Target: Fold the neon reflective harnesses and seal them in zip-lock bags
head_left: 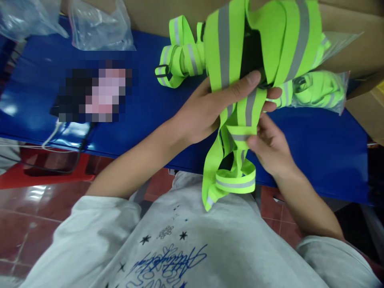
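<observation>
Fingers of the left hand curl round the back of a neon-green reflective strap vest, and the thumb presses across its front, so the hand is clamped on the bundle of straps. Just below, the right hand pinches a lower strap between thumb and fingertips, closed on the grey-striped webbing. The vest hangs between both hands above the near edge of the blue table. Its upper loops rise toward the far side and its lower loops dangle over the person's white printed T-shirt.

On the table, far and to the left of the hands, lies a second folded reflective vest with a black buckle. To the right, just beside the held one, a third sits in a clear plastic bag. Empty plastic bags lie at the far left. A blurred-out object rests on the left of the table, and a white cable trails off the near edge there. Cardboard stands along the far side, and red floor tiles show beneath.
</observation>
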Demonstrator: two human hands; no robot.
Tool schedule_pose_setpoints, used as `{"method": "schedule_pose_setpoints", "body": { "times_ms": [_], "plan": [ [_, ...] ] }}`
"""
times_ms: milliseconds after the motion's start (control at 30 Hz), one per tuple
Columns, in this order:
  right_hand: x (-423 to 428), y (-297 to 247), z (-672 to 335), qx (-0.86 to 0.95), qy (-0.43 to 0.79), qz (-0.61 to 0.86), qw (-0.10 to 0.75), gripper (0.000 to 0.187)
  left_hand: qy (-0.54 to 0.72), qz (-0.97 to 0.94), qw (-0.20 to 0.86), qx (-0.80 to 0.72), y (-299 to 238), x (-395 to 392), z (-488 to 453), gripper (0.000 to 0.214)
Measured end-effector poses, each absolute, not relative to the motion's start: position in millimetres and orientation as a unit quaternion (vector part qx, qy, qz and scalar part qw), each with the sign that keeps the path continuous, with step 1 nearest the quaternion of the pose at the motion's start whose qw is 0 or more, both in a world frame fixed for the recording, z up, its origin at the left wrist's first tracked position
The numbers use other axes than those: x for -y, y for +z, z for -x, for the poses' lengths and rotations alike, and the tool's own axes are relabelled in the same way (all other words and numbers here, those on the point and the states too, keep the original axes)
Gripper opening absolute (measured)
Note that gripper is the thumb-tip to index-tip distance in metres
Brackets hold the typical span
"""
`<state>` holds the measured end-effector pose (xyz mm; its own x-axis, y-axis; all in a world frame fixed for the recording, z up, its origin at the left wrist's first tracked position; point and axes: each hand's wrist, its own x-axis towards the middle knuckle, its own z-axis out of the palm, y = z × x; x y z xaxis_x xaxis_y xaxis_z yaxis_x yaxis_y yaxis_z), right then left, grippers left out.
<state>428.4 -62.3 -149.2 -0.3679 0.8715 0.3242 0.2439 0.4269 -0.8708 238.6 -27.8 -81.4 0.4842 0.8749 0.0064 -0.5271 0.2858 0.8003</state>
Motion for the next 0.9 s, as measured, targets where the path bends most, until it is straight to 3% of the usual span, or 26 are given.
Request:
{"method": "schedule_pose_setpoints", "body": {
  "times_ms": [233, 500, 633, 733, 900],
  "plan": [
    [94.3, -130.9, -422.8, 0.755, 0.220, 0.447, 0.426, 0.056, 0.516, -0.399, 0.718, -0.245, -68.7, 33.5, -232.6, 0.019],
    [108.8, -130.2, -437.1, 0.783, 0.130, 0.441, 0.418, 0.029, 0.569, -0.438, 0.600, -0.352, -66.9, 25.1, -219.4, 0.024],
    [117.9, -141.2, -436.3, 0.855, 0.005, 0.396, 0.336, 0.042, 0.616, -0.396, 0.586, -0.346, -71.1, 19.2, -217.3, 0.027],
    [116.8, -148.2, -436.1, 0.890, 0.015, 0.362, 0.277, 0.052, 0.625, -0.380, 0.585, -0.351, -73.4, 17.4, -216.2, 0.029],
    [106.0, -149.2, -435.7, 0.830, 0.024, 0.357, 0.429, 0.055, 0.595, -0.336, 0.645, -0.343, -70.7, 18.3, -213.8, 0.033]
  ]
}}
